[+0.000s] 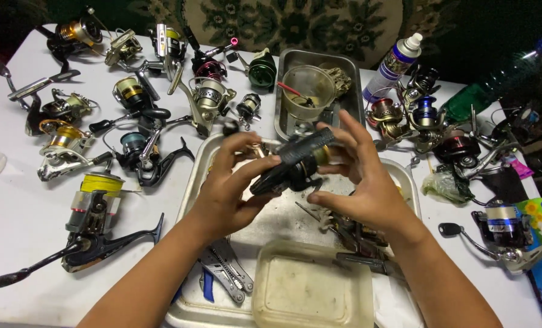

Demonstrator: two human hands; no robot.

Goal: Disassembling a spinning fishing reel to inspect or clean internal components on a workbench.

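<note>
My left hand point(231, 182) and my right hand point(359, 173) together hold a black fishing reel body point(295, 161) above a steel tray point(189, 188). The left hand's thumb and fingers clamp the reel's lower left end. Fingers of the right hand curl around its right side, where a gold-coloured part shows. Loose small metal parts point(328, 218) lie in the tray just under the right hand.
Several spinning reels point(95, 212) crowd the white table on the left and right. Behind stands a smaller steel tray with a plastic cup point(307, 91), a spray can point(395, 64) and a green bottle point(495, 82). Pliers point(225, 273) and a clear plastic tub point(310, 288) lie near me.
</note>
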